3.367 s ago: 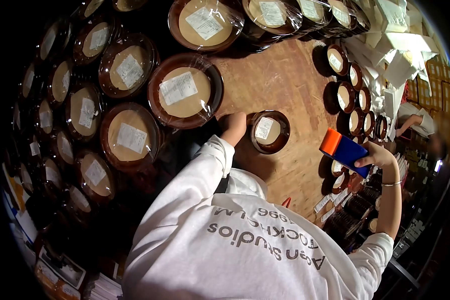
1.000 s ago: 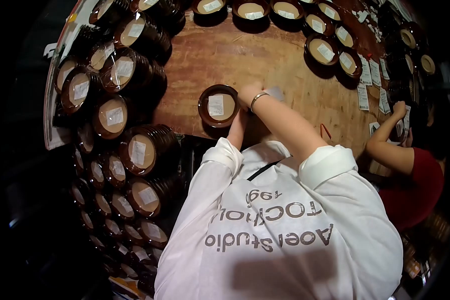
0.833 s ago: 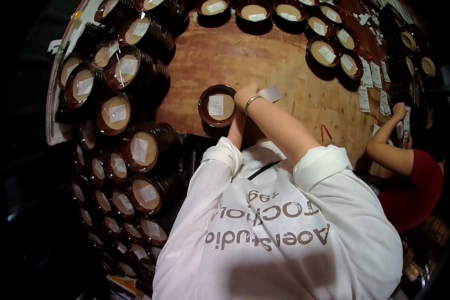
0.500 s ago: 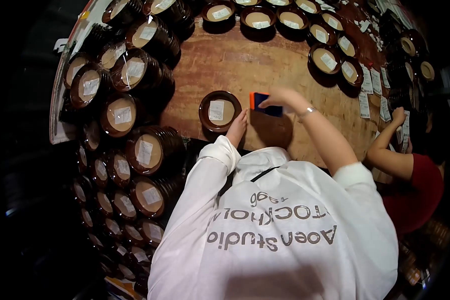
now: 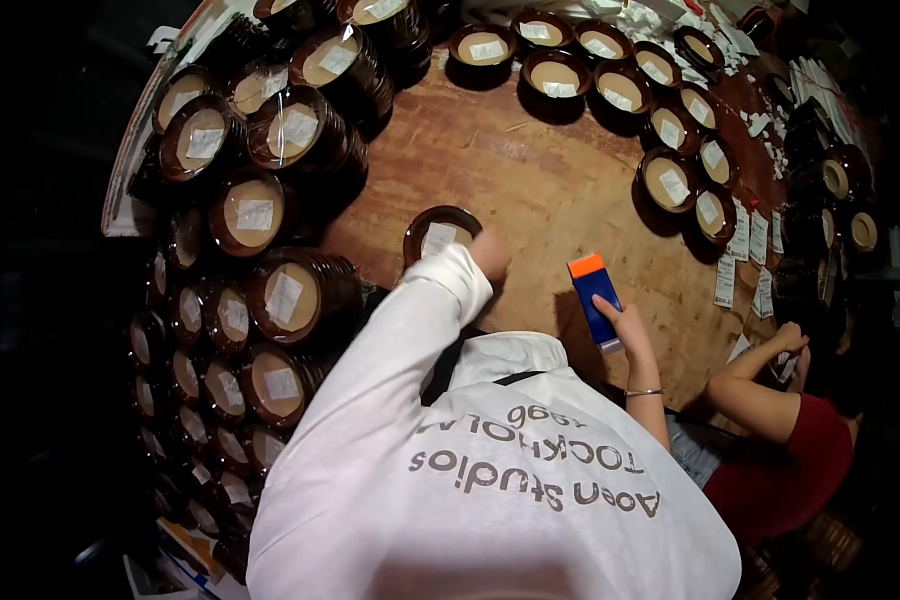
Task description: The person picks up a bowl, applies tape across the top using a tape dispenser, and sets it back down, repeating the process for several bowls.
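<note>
Looks like a packing/labelling workshop: a big wooden table (image 5: 530, 180) with film-wrapped stacks of brown bowls (image 5: 290, 295) crowding it from 7 to 11 o'clock, each topped with a white printed label. Single labelled bowls (image 5: 555, 75) are lined up from 12 to 2 o'clock, with loose label slips (image 5: 745, 235) at 3 o'clock. A blue-orange hand tool (image 5: 592, 295) sits just right of centre, and a second person (image 5: 790, 460) works the same table at 4 o'clock.

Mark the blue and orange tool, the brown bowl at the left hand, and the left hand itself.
blue and orange tool (image 5: 592, 292), head view, on its blue body.
brown bowl (image 5: 432, 232), head view, on its uncovered inside.
left hand (image 5: 491, 252), head view, on the back of the hand.
</note>
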`<state>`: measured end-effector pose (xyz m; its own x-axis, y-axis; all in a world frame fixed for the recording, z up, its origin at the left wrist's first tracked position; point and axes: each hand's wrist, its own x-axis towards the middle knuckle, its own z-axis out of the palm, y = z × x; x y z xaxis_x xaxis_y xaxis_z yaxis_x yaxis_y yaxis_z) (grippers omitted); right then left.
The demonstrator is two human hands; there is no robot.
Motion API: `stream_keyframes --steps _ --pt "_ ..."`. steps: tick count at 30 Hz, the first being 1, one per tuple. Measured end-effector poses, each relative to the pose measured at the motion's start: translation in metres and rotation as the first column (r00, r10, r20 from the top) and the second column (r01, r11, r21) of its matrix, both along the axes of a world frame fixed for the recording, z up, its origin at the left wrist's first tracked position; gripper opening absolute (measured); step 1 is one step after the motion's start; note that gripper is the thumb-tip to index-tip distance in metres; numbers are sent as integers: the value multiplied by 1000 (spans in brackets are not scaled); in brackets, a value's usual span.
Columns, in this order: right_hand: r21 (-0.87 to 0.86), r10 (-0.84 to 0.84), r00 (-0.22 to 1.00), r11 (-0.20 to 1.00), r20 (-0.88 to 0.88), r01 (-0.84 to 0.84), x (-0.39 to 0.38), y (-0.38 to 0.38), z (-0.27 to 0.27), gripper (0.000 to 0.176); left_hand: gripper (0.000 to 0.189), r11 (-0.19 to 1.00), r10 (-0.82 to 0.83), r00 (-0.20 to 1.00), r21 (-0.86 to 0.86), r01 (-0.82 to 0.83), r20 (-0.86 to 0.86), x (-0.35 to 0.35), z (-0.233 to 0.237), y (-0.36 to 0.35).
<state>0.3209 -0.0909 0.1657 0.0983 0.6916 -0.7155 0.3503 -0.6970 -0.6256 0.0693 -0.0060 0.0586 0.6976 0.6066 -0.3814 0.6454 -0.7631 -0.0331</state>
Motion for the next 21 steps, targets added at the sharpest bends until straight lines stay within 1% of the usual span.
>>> stream_keyframes --steps 1,2,4,5,6,7,8,9,10,11,12,13,14,15,16,17,19,20,21 --pt "-4 -4 1000 1000 -5 4 -1 1 0 48 29 970 239 958 -88 -227 161 -7 -1 21" --pt "-7 -12 1000 1000 -10 12 -1 2 -1 48 29 962 272 948 -23 -272 165 -18 18 36" --pt "3 -17 1000 1000 -24 17 -7 7 6 47 34 883 462 836 -70 -464 295 -44 48 53" --pt "21 -13 999 1000 -36 14 -9 10 8 47 43 846 531 780 -160 -508 331 -68 32 62" --pt "19 -12 999 1000 -34 13 -12 13 8 47 40 740 671 666 -336 -582 325 -79 55 57" --pt "37 -27 997 999 -78 30 -14 15 7 46 40 738 674 663 -341 -583 324 -94 45 52" --pt "51 -41 992 998 -122 47 -16 16 7 45 41 661 749 574 -441 -607 332 -110 27 46" --pt "45 -36 992 998 -118 41 -17 18 6 45 43 576 816 477 -537 -617 327 -123 9 39" --pt "54 -63 986 996 -157 72 -20 21 4 45 43 569 820 471 -541 -620 323 -134 -4 33" --pt "62 -91 976 993 -196 105 -22 24 2 44 44 533 846 382 -541 -651 373 -143 -15 24" --pt "54 -85 977 994 -195 97 -25 26 1 44 45 489 863 287 -545 -681 416 -149 -26 13" --pt "54 -102 975 992 -197 115 -29 29 1 44 45 476 870 278 -550 -686 407 -149 -38 -1" --pt "58 -119 973 989 -200 133 -32 33 0 43 45 405 864 66 -610 -681 500 -147 -49 -13" --pt "52 -110 973 991 -201 122 -35 36 -1 43 45 342 813 -150 -670 -659 563 -144 -54 -26" --pt "55 -111 972 991 -207 125 -38 40 -3 44 48 224 813 -282 -721 -656 509 -132 -43 -39" --pt "57 -113 971 990 -212 128 -40 43 -4 44 52 68 820 -402 -767 -638 407 -122 -42 -49" --pt "65 -109 965 990 -237 128 -46 49 -10 44 61 -187 738 -592 -745 -641 324 -95 -50 -67" --pt "76 -111 960 988 -258 135 -49 51 -12 43 66 -251 667 -731 -880 -404 145 -82 -31 -72" --pt "71 -107 960 989 -258 129 -52 52 -13 43 73 -287 583 -810 -949 -133 -63 -68 -4 -74"
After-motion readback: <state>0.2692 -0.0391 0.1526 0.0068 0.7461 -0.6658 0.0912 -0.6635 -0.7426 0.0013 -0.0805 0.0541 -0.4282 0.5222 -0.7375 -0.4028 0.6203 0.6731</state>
